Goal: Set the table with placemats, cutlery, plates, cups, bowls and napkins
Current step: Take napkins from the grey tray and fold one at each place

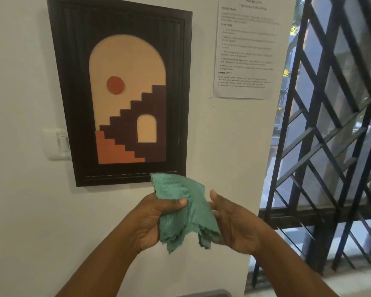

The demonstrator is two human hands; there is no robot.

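Two bare forearms rise from the bottom edge, cut off below the elbows, and between them at the very bottom a sliver of something grey (204, 294) shows, too little of it to name. One green ribbed napkin (183, 213) is held up in the air in front of the wall (19, 82), with no table in view. On one side, the left hand (152, 221) grasps the napkin, its thumb pressed across the cloth and its fingers hidden behind it. At the cloth's other edge is the right hand (234, 224), thumb raised clear of the fabric; its fingers lie behind or under the napkin's edge, so whether they actually pinch it cannot be told. Along the napkin's lower hem several frayed layers show, so it looks folded, though the layers cannot be counted. Behind hang one framed picture (124, 97) of an arch, stairs and a red disc, one printed sheet (246, 50) whose text is too blurred to read, and one white switch plate (57, 144). A dark lattice window grille (330, 125) runs off the right edge.
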